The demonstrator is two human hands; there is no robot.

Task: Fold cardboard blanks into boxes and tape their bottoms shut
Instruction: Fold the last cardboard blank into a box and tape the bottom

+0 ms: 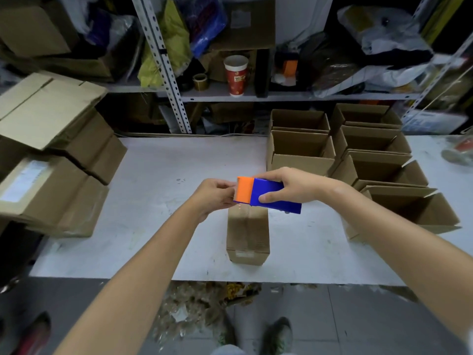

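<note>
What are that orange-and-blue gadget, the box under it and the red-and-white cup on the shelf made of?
The tape dispenser looks like hard plastic: smooth, evenly coloured bright orange and blue, with crisp moulded edges. The box is brown cardboard, matte, with creased fold lines and a centre seam. The cup is probably paper, judging by its printed wall and white rim, though the blur leaves that open.
</note>
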